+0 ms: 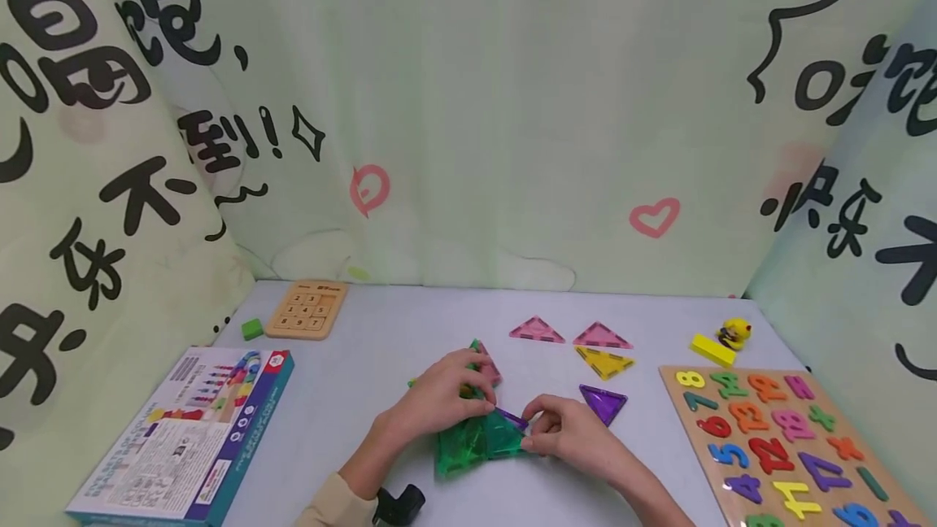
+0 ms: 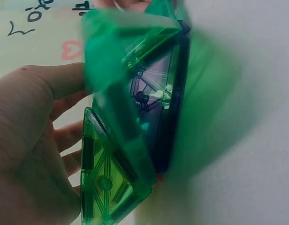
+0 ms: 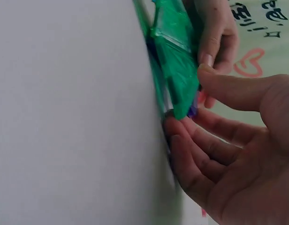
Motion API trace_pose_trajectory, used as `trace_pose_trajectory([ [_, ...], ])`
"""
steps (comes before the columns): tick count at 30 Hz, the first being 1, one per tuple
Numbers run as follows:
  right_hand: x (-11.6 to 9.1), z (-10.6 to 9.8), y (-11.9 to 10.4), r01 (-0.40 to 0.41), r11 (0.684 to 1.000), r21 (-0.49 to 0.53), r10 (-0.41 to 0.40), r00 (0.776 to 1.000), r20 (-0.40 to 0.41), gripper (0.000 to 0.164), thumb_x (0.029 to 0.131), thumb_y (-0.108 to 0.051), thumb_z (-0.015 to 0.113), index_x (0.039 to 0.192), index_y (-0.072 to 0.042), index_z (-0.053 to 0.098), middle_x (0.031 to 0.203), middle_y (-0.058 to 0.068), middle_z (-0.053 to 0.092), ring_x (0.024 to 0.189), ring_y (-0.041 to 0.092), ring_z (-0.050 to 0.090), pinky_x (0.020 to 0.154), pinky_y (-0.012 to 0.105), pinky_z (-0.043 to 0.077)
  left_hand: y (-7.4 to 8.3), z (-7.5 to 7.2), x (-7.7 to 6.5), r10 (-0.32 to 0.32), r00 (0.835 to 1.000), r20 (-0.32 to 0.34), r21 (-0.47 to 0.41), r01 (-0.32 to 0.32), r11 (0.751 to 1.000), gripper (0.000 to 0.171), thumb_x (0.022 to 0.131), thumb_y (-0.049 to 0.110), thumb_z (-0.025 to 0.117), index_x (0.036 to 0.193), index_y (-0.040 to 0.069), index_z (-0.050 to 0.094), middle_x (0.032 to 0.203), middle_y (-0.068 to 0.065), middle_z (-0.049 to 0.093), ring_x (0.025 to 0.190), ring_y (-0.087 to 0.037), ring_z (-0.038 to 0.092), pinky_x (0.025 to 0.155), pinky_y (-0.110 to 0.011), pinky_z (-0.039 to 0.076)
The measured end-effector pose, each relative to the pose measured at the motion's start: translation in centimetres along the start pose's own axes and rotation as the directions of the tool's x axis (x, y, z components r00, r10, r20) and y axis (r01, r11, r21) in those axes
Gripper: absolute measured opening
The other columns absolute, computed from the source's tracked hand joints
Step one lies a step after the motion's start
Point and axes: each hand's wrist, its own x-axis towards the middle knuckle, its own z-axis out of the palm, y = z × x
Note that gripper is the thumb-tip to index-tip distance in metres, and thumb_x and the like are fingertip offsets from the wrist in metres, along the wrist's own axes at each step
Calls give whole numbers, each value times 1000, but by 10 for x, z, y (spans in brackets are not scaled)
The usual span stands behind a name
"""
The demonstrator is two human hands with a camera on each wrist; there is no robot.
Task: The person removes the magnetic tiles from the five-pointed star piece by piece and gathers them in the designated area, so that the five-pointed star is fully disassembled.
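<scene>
A build of see-through green magnetic tiles (image 1: 463, 447) stands on the table between both hands, with a purple tile (image 1: 515, 420) along its upper side. My left hand (image 1: 445, 393) holds it from the far left, fingers draped over the top near a pink tile (image 1: 489, 366). A yellow-green triangle tile (image 2: 107, 185) shows at the build's end in the left wrist view. My right hand (image 1: 578, 436) pinches the right corner. Seen from the right wrist, its thumb meets the upper edge of the green tile (image 3: 177, 77) while the fingers curl beneath. The palm side hides some tiles.
Loose triangle tiles lie beyond the hands: pink ones (image 1: 537, 329), a yellow one (image 1: 603, 363) and a purple one (image 1: 603, 403). A number board (image 1: 794, 462) and yellow block (image 1: 712, 350) are right; a box (image 1: 183, 429), wooden puzzle (image 1: 307, 310) and green block (image 1: 252, 329) left.
</scene>
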Motion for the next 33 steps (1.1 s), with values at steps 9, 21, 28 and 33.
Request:
trace_pose_trajectory([
  [9, 3, 15, 4, 39, 999, 26, -36, 995, -96, 32, 73, -10, 85, 97, -8, 63, 73, -1, 56, 64, 11, 51, 56, 22, 42, 2, -3, 1, 4, 1000, 4, -10, -4, 1000, 4, 90, 33, 73, 86, 33, 74, 147, 1, 51, 145, -23, 36, 117, -54, 34],
  [21, 3, 4, 7, -17, 981, 195, 25, 999, -37, 16, 84, -5, 74, 99, 2, 70, 77, 1, 55, 73, 14, 49, 60, 21, 42, -2, -2, 3, -3, 999, 44, 83, -1, 997, 14, 82, 43, 78, 94, 38, 74, 153, 5, 45, 149, -24, 30, 118, -57, 31],
  [28, 3, 3, 14, -66, 962, 264, 72, 997, -15, 19, 92, -7, 64, 106, 5, 69, 81, -1, 60, 76, 14, 50, 63, 24, 44, 2, -1, -1, 0, 997, 75, 94, -8, 996, 19, 79, 37, 81, 97, 35, 73, 152, 5, 45, 150, -25, 29, 118, -57, 30],
  [33, 2, -3, 13, -80, 941, 329, 93, 995, -23, 22, 95, -10, 62, 110, 5, 68, 84, -2, 61, 76, 14, 51, 66, 27, 46, 3, 1, -1, 14, 998, 65, 136, -22, 991, 27, 79, 34, 80, 105, 29, 74, 151, 4, 47, 149, -23, 32, 117, -54, 33],
])
